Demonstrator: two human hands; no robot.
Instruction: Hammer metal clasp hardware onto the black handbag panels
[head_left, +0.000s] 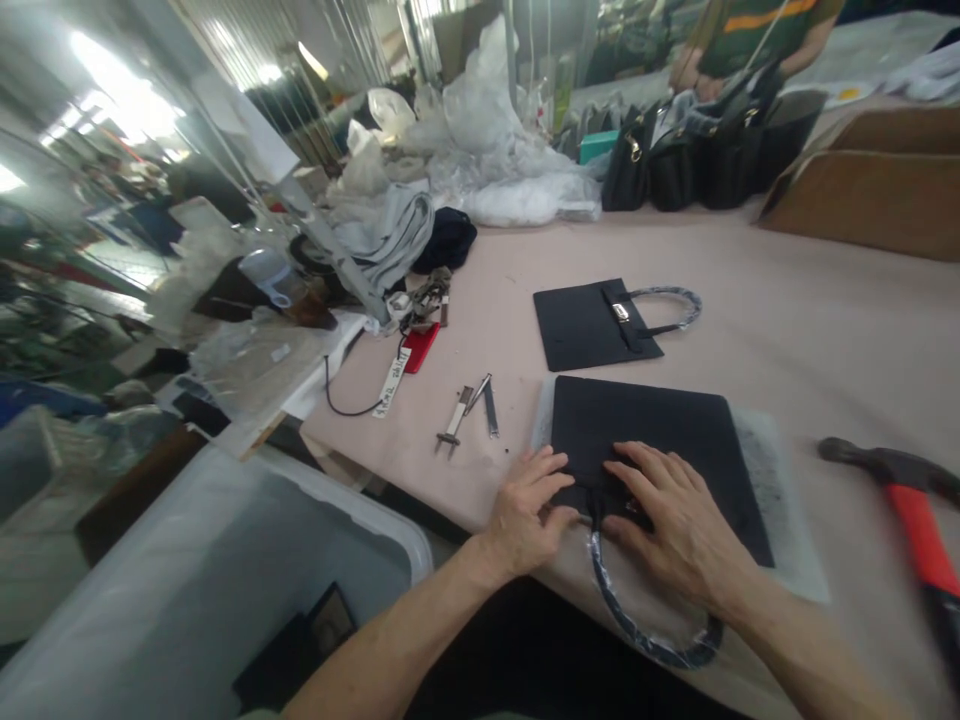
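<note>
A black handbag panel (652,415) lies flat on a translucent sheet (780,490) near the table's front edge. Its curved handle (637,635), wrapped in clear plastic, hangs toward me past that edge. My left hand (529,510) rests at the panel's near left corner, fingers apart, beside the handle's base. Spread over the near middle of the panel are the fingers of my right hand (671,515), partly hiding a small metal piece. Farther back, a second black panel (577,325) with a silver clasp lies with its plastic-wrapped handle (686,300) to the right.
A red-handled hammer (919,530) lies at the right. Calipers (454,420) and a red tag (421,348) are on the left. A grey bin (300,480) stands below. Behind are plastic bags (487,140), black handbags (675,165), brown board (870,185) and a person (757,45).
</note>
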